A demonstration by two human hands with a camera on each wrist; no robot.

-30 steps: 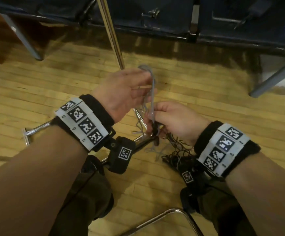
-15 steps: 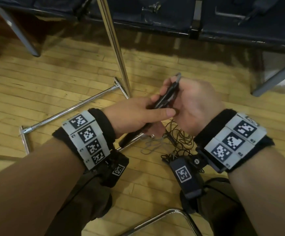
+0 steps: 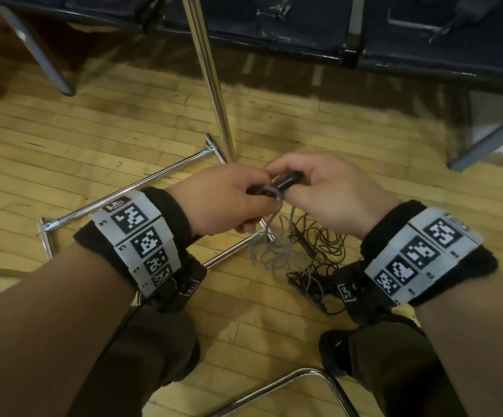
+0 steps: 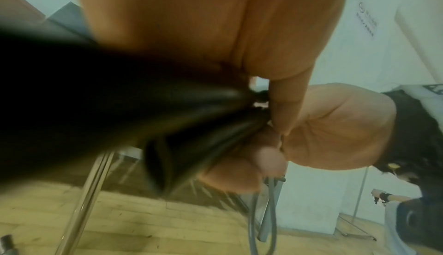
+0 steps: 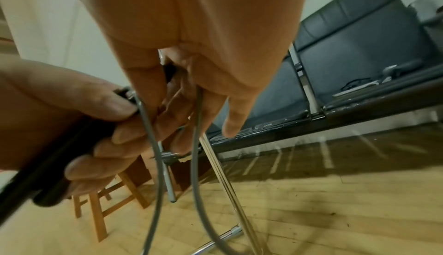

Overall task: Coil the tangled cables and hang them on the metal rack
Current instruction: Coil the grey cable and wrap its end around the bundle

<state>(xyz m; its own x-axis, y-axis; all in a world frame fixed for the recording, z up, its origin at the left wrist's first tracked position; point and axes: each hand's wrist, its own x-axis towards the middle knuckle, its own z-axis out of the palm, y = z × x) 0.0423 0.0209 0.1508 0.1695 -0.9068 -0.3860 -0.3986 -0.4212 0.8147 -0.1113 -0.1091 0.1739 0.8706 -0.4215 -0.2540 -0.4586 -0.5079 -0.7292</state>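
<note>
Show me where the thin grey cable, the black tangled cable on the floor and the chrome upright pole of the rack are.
Thin grey cable (image 5: 197, 156): right wrist view, hanging loop.
Black tangled cable (image 3: 324, 240): head view, loops lying on the floor.
Chrome upright pole (image 3: 211, 82): head view, mid-shaft.

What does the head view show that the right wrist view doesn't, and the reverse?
Head view only: the tangled pile of grey and black cable on the floor, and the rack's floor bars.
Right wrist view only: the grey cable loop hanging below the fingers, and a wooden stool.
Both: left hand and right hand holding the black handle, plus the chrome upright.
</note>
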